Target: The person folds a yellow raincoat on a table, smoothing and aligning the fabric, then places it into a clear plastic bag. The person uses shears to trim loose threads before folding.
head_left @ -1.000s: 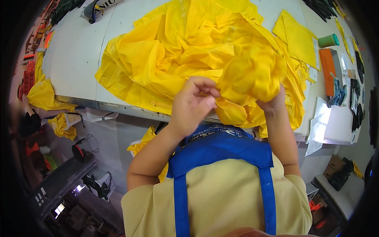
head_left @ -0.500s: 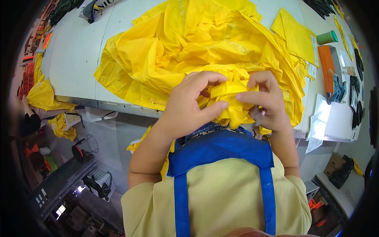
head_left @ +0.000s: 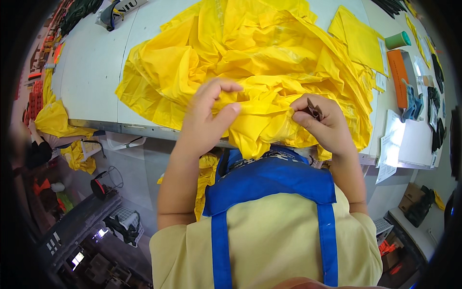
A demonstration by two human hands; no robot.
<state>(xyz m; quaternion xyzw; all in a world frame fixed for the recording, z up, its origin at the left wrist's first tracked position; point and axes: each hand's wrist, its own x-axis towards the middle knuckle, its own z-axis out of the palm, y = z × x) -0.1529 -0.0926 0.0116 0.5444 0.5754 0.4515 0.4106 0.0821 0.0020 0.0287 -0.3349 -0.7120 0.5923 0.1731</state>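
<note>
A large crumpled heap of thin, shiny yellow fabric (head_left: 250, 53) lies over the table's front edge. Its near bunched part hangs down between my hands. My left hand (head_left: 207, 115) is lifted at that part's left side, slightly blurred, with thumb and fingers apart and nothing between them. My right hand (head_left: 325, 123) pinches the fabric's right side between thumb and forefinger. Tucked against its curled fingers is a small dark reddish-brown object (head_left: 314, 110), perhaps a small tool; its kind is unclear. The rest of it is hidden by the hand.
On the white table (head_left: 91, 72), flat folded yellow fabric (head_left: 358, 41) lies at the right, near a green-ended roll (head_left: 398, 40), an orange box (head_left: 398, 77) and blue cloth (head_left: 411, 103). Paper sheets (head_left: 389, 139) overhang the edge. At far left, another person's arm (head_left: 36, 135) is beside yellow fabric.
My left hand has let go of the bunched fabric and moved left. My right hand has turned, still pinching the fabric; the dark object now shows. The bunched part has loosened and spread.
</note>
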